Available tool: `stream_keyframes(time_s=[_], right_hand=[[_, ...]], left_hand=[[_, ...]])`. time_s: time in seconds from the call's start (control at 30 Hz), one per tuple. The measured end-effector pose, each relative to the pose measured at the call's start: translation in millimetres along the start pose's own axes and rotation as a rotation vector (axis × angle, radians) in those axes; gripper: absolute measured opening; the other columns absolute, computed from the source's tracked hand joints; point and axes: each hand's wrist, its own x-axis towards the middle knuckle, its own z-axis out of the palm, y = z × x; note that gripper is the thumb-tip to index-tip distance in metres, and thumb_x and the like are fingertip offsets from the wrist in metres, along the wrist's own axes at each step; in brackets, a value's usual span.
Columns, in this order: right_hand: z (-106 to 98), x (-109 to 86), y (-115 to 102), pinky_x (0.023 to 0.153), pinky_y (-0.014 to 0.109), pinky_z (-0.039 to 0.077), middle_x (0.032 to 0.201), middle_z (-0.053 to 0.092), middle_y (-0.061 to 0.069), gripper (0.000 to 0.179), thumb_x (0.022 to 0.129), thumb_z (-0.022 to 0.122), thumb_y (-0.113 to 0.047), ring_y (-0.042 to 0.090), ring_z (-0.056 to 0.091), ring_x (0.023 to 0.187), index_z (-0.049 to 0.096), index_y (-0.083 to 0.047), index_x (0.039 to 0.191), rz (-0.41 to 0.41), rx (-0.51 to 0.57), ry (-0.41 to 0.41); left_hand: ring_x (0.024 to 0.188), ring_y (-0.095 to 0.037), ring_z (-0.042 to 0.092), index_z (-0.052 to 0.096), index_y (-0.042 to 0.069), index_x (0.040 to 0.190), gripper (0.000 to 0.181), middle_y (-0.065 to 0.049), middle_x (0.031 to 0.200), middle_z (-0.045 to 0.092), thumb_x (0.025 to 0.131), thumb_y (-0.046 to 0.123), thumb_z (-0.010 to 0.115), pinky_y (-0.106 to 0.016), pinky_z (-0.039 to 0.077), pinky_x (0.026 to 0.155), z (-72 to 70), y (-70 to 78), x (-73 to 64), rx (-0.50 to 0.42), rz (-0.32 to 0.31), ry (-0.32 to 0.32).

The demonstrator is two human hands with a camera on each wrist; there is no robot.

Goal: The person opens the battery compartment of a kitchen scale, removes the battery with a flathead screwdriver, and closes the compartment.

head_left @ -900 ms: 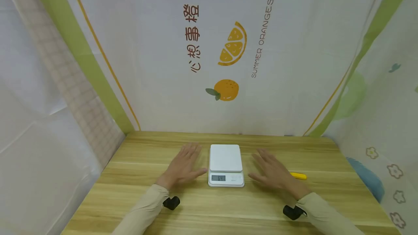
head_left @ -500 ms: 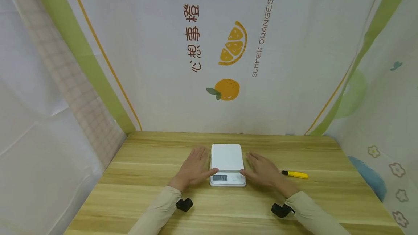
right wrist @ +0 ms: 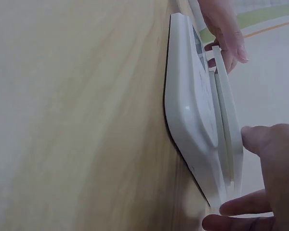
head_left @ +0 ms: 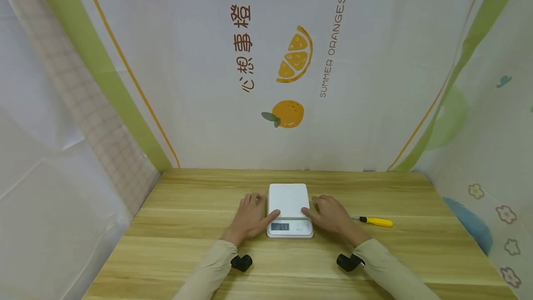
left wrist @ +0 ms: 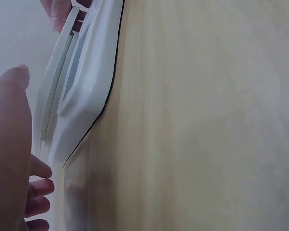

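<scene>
A white digital kitchen scale (head_left: 289,203) lies flat on the wooden table, its grey display lit with digits. My left hand (head_left: 250,219) is at its left side, fingers bent down along the edge and thumb over the weighing plate's near corner. From the right, my right hand (head_left: 333,216) holds the scale in the same way. In the right wrist view the right thumb (right wrist: 255,138) meets the plate's edge, with the fingers low by the base. The left wrist view shows the left thumb (left wrist: 14,79) just above the plate and curled fingertips (left wrist: 42,187) beside the scale's corner.
A screwdriver (head_left: 378,221) with a yellow and black handle lies right of the right hand, its shaft partly hidden by that hand. Behind the table (head_left: 187,272) hangs a white cloth (head_left: 200,128) printed with oranges; more cloth hangs at both sides.
Both hands have moved inward from either side to the scale. Their outstretched fingers have bent at its edges, and the thumbs have come over the plate. More of the screwdriver shows.
</scene>
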Motion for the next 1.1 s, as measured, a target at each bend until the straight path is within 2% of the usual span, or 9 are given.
stream_keyframes(time_s=[0.07,0.2,0.37,0.5,0.6,0.73,0.97,1.03,1.1], right_hand=[[1.3,1.6,0.2,0.079,0.044,0.059,0.097,0.071,0.010,0.059,0.098,0.061,-0.057,0.025,0.065,0.091,0.075,0.000,0.107,0.004,-0.005,-0.007],[4.0,4.5,0.2,0.063,0.032,0.045,0.076,0.057,0.000,0.057,0.099,0.060,-0.056,0.015,0.049,0.072,0.076,-0.002,0.096,0.006,0.002,-0.036],[5.6,7.0,-2.6,0.063,0.030,0.038,0.072,0.052,0.000,0.056,0.100,0.059,-0.055,0.015,0.043,0.071,0.077,-0.002,0.094,0.017,0.042,-0.064],[5.1,8.8,-6.9,0.063,0.029,0.036,0.071,0.050,0.000,0.050,0.101,0.060,-0.048,0.016,0.042,0.072,0.073,-0.004,0.082,0.022,0.086,-0.073],[6.2,10.4,-8.5,0.062,0.028,0.033,0.065,0.043,0.000,0.050,0.102,0.061,-0.044,0.016,0.041,0.069,0.063,-0.009,0.066,0.034,0.116,-0.076],[8.4,11.4,-8.3,0.059,0.026,0.033,0.057,0.036,-0.003,0.056,0.102,0.063,-0.042,0.015,0.040,0.064,0.050,-0.013,0.055,0.049,0.154,-0.060],[6.5,7.3,-9.2,0.053,0.024,0.031,0.053,0.036,-0.007,0.053,0.099,0.067,-0.039,0.012,0.039,0.059,0.049,-0.016,0.055,0.121,0.274,-0.051],[5.3,5.4,-9.8,0.051,0.023,0.029,0.054,0.037,-0.006,0.050,0.098,0.068,-0.039,0.011,0.038,0.056,0.055,-0.012,0.058,0.154,0.314,-0.047],[3.4,3.0,-11.2,0.051,0.023,0.032,0.058,0.050,-0.004,0.044,0.097,0.070,-0.040,0.011,0.042,0.057,0.071,-0.005,0.070,0.187,0.350,-0.032]], left_hand=[[0.115,-0.036,0.045,0.065,-0.001,0.118,0.073,-0.020,0.127,0.055,0.102,0.066,0.040,-0.043,0.041,0.092,2.2,0.9,1.0,-0.015,-0.018,0.002],[0.115,-0.036,0.042,0.067,0.002,0.111,0.066,-0.019,0.126,0.053,0.104,0.062,0.039,-0.043,0.038,0.089,7.6,1.8,2.7,-0.057,-0.042,0.015],[0.116,-0.037,0.039,0.068,0.002,0.113,0.061,-0.019,0.127,0.050,0.107,0.055,0.038,-0.044,0.035,0.086,12.7,2.7,3.3,-0.123,-0.071,0.012],[0.118,-0.038,0.037,0.066,-0.001,0.122,0.060,-0.020,0.130,0.049,0.107,0.051,0.040,-0.045,0.035,0.087,12.1,5.2,3.0,-0.173,-0.096,0.000],[0.119,-0.038,0.035,0.066,-0.002,0.126,0.057,-0.020,0.130,0.050,0.107,0.047,0.045,-0.048,0.034,0.088,11.8,6.5,3.8,-0.226,-0.117,0.002],[0.120,-0.039,0.035,0.067,-0.003,0.127,0.054,-0.021,0.130,0.051,0.105,0.044,0.051,-0.053,0.033,0.092,13.6,6.6,5.3,-0.320,-0.136,0.030],[0.126,-0.041,0.033,0.061,-0.006,0.137,0.062,-0.023,0.138,0.051,0.102,0.045,0.057,-0.057,0.032,0.100,14.5,8.7,2.4,-0.464,-0.185,0.048],[0.129,-0.042,0.034,0.059,-0.005,0.139,0.063,-0.024,0.141,0.051,0.102,0.046,0.058,-0.060,0.031,0.103,13.7,10.1,1.4,-0.501,-0.195,0.047],[0.130,-0.043,0.037,0.057,-0.005,0.141,0.064,-0.025,0.144,0.051,0.102,0.046,0.058,-0.062,0.033,0.104,12.8,10.9,0.9,-0.543,-0.198,0.052]])
